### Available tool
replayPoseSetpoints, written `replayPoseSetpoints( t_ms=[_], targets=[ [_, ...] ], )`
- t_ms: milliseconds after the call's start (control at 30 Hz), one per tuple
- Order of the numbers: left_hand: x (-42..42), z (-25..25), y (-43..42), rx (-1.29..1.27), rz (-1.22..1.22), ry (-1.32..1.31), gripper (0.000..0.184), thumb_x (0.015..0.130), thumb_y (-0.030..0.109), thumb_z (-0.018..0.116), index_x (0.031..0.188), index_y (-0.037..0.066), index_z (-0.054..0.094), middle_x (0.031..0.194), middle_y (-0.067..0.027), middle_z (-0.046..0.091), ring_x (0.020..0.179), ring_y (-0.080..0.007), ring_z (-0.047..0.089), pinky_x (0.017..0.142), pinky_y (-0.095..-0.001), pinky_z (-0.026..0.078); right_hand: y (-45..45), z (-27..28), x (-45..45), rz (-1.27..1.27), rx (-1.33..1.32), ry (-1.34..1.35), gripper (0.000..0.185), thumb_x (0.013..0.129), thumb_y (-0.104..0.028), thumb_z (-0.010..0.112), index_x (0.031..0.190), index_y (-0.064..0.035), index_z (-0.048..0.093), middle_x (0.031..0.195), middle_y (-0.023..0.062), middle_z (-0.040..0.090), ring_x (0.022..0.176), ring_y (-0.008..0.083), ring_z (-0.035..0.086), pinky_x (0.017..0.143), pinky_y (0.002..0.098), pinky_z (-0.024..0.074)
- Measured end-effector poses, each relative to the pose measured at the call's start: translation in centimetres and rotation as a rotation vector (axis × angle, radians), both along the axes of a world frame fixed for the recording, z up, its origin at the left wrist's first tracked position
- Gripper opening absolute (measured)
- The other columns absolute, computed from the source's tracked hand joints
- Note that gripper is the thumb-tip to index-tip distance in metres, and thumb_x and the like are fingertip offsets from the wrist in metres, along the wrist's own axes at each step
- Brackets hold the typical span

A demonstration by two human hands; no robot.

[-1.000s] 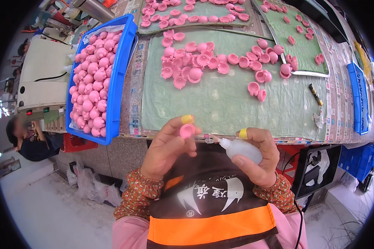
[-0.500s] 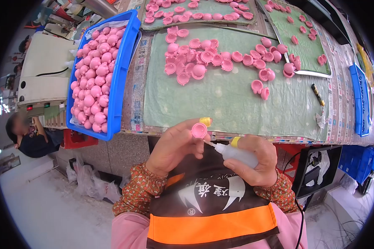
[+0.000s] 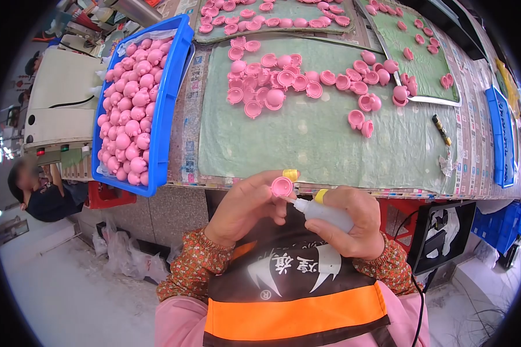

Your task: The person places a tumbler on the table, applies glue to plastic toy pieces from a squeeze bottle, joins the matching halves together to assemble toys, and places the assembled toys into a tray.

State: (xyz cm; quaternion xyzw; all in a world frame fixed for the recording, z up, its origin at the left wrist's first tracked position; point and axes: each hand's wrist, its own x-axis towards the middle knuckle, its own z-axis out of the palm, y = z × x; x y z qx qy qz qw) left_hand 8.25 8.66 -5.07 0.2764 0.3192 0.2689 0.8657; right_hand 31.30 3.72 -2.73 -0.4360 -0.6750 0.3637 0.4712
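My left hand (image 3: 250, 205) pinches a pink plastic half shell (image 3: 282, 186), its hollow side facing up toward me. Yellow tape wraps a finger on each hand. In my right hand (image 3: 353, 222) is a translucent squeeze bottle (image 3: 328, 214) with a thin needle tip, held on its side. The tip points left and reaches the lower rim of the shell; whether it touches is too small to tell. Beyond my hands, loose pink half shells (image 3: 272, 81) lie in a cluster on a green mat (image 3: 260, 147).
To the left, a blue crate (image 3: 167, 110) holds many assembled pink balls (image 3: 127, 110). More shells lie on a second green board (image 3: 414, 63) at right, near a black-and-gold pen-like stick (image 3: 441, 129). A blue tray (image 3: 501, 139) stands at the right edge. A seated person (image 3: 46, 185) is at far left.
The bottle and my right hand have shifted slightly left, bringing the needle tip against or over the shell's rim. The shell has moved slightly right and down with my left fingers.
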Motion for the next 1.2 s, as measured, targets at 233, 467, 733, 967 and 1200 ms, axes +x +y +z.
replayPoseSetpoints(
  t_ms=[233, 467, 733, 967, 1200],
  targets=[
    [-0.2, -0.3, 0.1, -0.026, 0.018, -0.026, 0.06, 0.095, 0.035, 0.06, 0.136, -0.006, 0.044, 0.107, -0.0131, 0.063, 0.082, -0.0171, 0.062, 0.068, -0.0288, 0.057, -0.3, 0.0, 0.5, -0.037, -0.035, 0.013, 0.035, 0.074, -0.011, 0.081, 0.098, -0.0008, 0.058, 0.076, 0.0126, 0.065, 0.061, 0.0237, 0.065, 0.055, 0.0313, 0.0483],
    [-0.1, 0.1, 0.2, -0.155, 0.095, -0.099, 0.06, 0.096, 0.03, 0.059, 0.14, -0.004, 0.036, 0.111, -0.0145, 0.062, 0.082, -0.0189, 0.061, 0.066, -0.0288, 0.058, -1.2, 0.4, 0.3, -0.156, -0.502, 0.397, 0.033, 0.077, -0.009, 0.077, 0.102, -0.0002, 0.057, 0.091, 0.0067, 0.065, 0.074, 0.0125, 0.062, 0.066, 0.0266, 0.0495],
    [-0.2, 0.1, 0.2, -0.138, 0.071, -0.077, 0.059, 0.095, 0.028, 0.06, 0.14, -0.003, 0.037, 0.113, -0.0152, 0.062, 0.085, -0.0192, 0.062, 0.066, -0.0297, 0.058, -0.5, -0.9, 0.6, -0.05, -0.151, 0.069, 0.035, 0.076, -0.012, 0.08, 0.101, 0.0002, 0.058, 0.086, 0.0086, 0.065, 0.07, 0.0143, 0.063, 0.061, 0.028, 0.049],
    [-0.2, 0.2, 0.3, -0.11, 0.024, -0.024, 0.057, 0.095, 0.027, 0.06, 0.139, -0.003, 0.04, 0.113, -0.0149, 0.062, 0.085, -0.0178, 0.062, 0.067, -0.0291, 0.058, -0.1, -0.7, 0.3, -0.017, -0.077, 0.016, 0.036, 0.074, -0.012, 0.082, 0.099, -0.0014, 0.059, 0.082, 0.0127, 0.066, 0.065, 0.0255, 0.066, 0.058, 0.0321, 0.0493],
    [-0.4, 0.2, 0.4, -0.094, 0.023, 0.001, 0.055, 0.096, 0.026, 0.059, 0.138, -0.004, 0.04, 0.112, -0.015, 0.061, 0.086, -0.0168, 0.062, 0.068, -0.0288, 0.059, 0.0, -0.2, 1.0, -0.012, -0.104, -0.036, 0.038, 0.07, -0.013, 0.084, 0.096, -0.0008, 0.059, 0.08, 0.0113, 0.065, 0.065, 0.0225, 0.065, 0.06, 0.0307, 0.0492]
  ],
)
